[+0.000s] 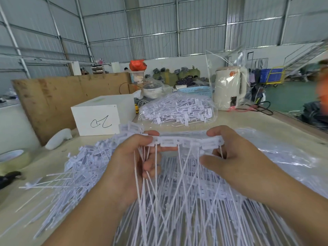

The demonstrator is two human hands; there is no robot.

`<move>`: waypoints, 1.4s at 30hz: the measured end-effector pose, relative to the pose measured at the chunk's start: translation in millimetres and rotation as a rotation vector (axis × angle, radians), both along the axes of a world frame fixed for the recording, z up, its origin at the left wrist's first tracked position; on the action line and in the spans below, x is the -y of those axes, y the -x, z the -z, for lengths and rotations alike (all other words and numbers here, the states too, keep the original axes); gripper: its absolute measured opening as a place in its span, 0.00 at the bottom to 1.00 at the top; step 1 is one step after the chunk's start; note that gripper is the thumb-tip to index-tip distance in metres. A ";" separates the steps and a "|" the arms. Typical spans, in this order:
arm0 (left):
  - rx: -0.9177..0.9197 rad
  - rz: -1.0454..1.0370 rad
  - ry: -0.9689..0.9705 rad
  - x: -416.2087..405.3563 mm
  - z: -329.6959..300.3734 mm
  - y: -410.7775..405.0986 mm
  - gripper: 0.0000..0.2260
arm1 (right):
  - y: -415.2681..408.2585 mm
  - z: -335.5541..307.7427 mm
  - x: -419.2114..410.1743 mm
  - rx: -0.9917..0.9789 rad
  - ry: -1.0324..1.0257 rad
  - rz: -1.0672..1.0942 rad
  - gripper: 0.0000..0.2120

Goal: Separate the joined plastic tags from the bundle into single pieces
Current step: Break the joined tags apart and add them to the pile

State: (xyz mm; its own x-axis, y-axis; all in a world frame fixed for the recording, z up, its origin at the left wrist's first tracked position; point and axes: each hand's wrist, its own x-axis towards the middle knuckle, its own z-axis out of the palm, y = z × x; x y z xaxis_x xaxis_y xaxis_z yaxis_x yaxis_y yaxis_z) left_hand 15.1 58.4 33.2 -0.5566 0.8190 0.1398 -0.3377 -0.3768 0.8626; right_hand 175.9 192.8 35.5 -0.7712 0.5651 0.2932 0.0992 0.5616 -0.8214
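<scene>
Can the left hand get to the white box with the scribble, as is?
Probably not right away: the left hand grips the joined tag strip. The path to the white box looks open.

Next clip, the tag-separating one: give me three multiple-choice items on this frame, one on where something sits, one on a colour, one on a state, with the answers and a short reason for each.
1. Where is the white box with the handwritten mark?
A. Behind the left hand, on the table
B. On the floor
C. Inside the blue basket

2. What colour is the basket at the back of the table?
A. Red
B. Light blue
C. Black

3. How is the joined strip of tags being held?
A. Lying untouched on the table
B. By one hand only
C. By both hands, one at each end

Answers:
1 A: it stands on the tabletop beyond the left hand.
2 B: its lattice wall is light blue.
3 C: the left hand and right hand pinch opposite ends, tails hanging down.
</scene>
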 end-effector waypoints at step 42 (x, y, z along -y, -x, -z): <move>0.088 -0.035 0.063 -1.9 -7.3 -27.0 0.04 | 9.9 17.5 -5.7 -0.038 -0.162 0.028 0.23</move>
